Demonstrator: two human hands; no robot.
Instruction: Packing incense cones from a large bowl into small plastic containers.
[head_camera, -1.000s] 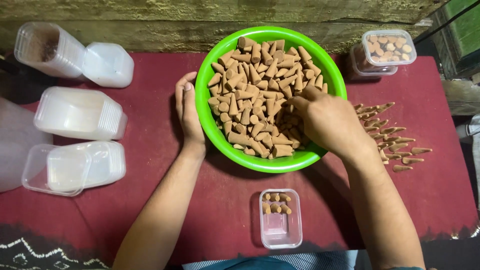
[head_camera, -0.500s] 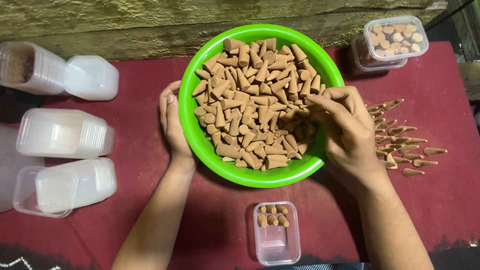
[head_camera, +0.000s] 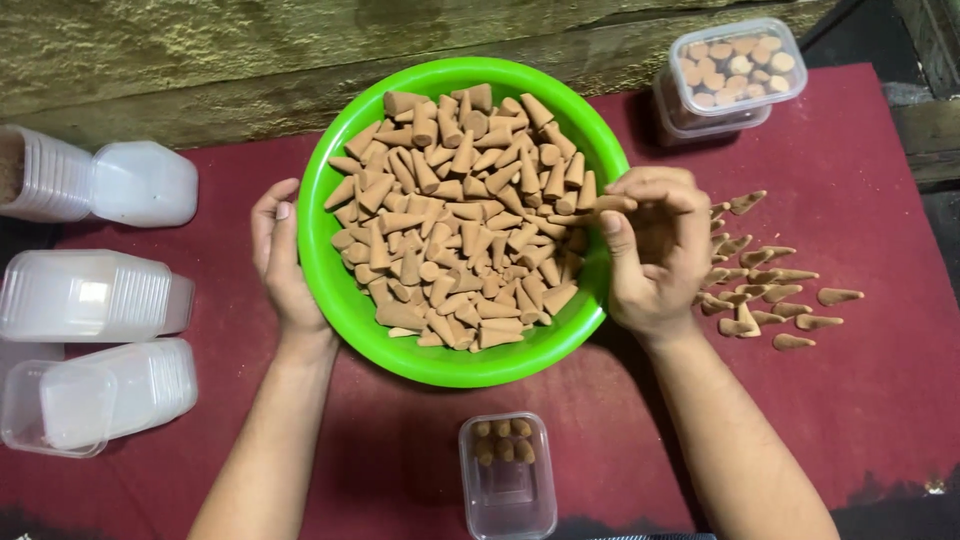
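Note:
A bright green bowl (head_camera: 340, 280) heaped with brown incense cones (head_camera: 460, 220) sits in the middle of a red cloth. My left hand (head_camera: 278, 255) lies flat against the bowl's left rim, steadying it. Over the bowl's right rim my right hand (head_camera: 655, 250) is curled, pinching a brown cone (head_camera: 600, 204) between thumb and fingertips. A small clear box (head_camera: 507, 475) with a few cones at its far end stands at the near edge, between my forearms.
Several loose cones (head_camera: 775, 290) lie on the red cloth (head_camera: 850, 420) right of the bowl. A lidded clear box of cones (head_camera: 732, 72) stands at the back right. Stacks of clear empty boxes (head_camera: 85, 295) and lids (head_camera: 145, 183) line the left side.
My right hand has lifted out of the heap and drawn back to the bowl's right rim with a cone in its fingers. The left hand stays on the rim.

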